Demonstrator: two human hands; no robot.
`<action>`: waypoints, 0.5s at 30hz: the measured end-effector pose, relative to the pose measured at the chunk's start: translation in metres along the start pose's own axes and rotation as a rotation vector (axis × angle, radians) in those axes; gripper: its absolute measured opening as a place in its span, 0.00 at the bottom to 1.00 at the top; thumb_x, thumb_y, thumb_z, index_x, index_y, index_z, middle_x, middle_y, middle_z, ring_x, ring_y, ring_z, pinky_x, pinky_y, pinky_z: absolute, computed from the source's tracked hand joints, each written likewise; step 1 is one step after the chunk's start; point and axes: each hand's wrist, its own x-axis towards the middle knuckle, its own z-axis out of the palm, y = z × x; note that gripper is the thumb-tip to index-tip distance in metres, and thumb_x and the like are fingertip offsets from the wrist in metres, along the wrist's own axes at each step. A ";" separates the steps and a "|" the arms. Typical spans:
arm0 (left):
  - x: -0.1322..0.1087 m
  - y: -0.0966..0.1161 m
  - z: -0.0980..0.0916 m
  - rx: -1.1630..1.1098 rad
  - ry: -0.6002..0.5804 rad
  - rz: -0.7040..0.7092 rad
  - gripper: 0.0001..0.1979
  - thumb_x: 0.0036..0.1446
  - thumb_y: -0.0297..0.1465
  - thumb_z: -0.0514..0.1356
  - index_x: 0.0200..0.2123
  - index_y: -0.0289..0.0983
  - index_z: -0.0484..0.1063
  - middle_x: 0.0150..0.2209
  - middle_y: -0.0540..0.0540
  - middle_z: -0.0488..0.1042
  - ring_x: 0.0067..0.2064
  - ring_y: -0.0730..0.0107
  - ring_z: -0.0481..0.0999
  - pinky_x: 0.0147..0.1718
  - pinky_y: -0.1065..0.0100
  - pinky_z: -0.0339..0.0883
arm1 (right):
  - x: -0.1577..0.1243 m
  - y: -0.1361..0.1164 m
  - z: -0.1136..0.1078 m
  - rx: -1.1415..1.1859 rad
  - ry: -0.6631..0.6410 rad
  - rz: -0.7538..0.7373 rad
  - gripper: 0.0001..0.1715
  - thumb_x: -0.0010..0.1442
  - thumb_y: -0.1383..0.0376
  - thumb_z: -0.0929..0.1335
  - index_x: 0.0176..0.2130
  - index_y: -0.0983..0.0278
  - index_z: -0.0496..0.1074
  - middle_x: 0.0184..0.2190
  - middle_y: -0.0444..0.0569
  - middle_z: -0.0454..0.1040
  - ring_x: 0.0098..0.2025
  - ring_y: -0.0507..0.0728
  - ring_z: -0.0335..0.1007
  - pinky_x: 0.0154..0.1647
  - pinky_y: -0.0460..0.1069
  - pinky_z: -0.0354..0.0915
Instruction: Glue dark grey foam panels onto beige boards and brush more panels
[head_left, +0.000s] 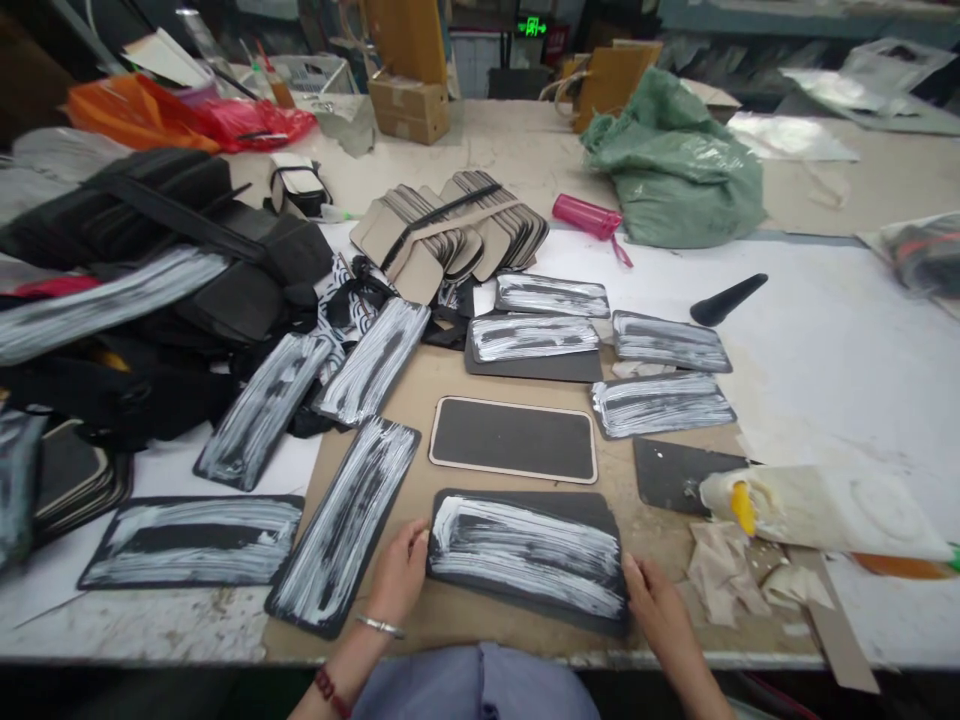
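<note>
A black rectangular piece streaked with white glue lies at the table's front edge. My left hand rests at its left end, fingers curled against the edge. At its right end sits my right hand, fingers touching the lower right corner. Just behind lies a clean black piece with a tan rim. Several more glue-streaked pieces are spread over the brown board to the left and behind.
A glue-smeared scraper and crumpled paper lie to the right. Black material piles up at the left, with a tan-edged stack behind. A pink bottle, a green bag and a black cone stand farther back.
</note>
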 end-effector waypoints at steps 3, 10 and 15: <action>0.002 0.004 0.001 0.039 0.030 0.077 0.16 0.49 0.36 0.48 0.34 0.35 0.71 0.34 0.40 0.76 0.40 0.59 0.74 0.41 0.59 0.67 | 0.001 -0.004 -0.001 0.061 -0.010 0.007 0.23 0.51 0.47 0.55 0.19 0.59 0.61 0.16 0.47 0.66 0.22 0.57 0.64 0.22 0.49 0.60; -0.009 -0.005 0.007 0.009 0.146 0.182 0.15 0.48 0.36 0.48 0.31 0.35 0.70 0.34 0.37 0.75 0.39 0.57 0.74 0.43 0.56 0.66 | -0.001 0.006 0.007 0.080 0.027 -0.021 0.22 0.50 0.47 0.56 0.20 0.59 0.62 0.19 0.49 0.68 0.26 0.58 0.65 0.29 0.52 0.62; -0.015 -0.013 0.008 -0.098 0.099 0.118 0.17 0.47 0.39 0.49 0.34 0.36 0.69 0.35 0.39 0.76 0.40 0.56 0.74 0.44 0.55 0.66 | -0.006 0.005 0.008 0.141 0.059 0.029 0.24 0.48 0.45 0.57 0.21 0.60 0.64 0.22 0.50 0.71 0.29 0.59 0.67 0.33 0.52 0.63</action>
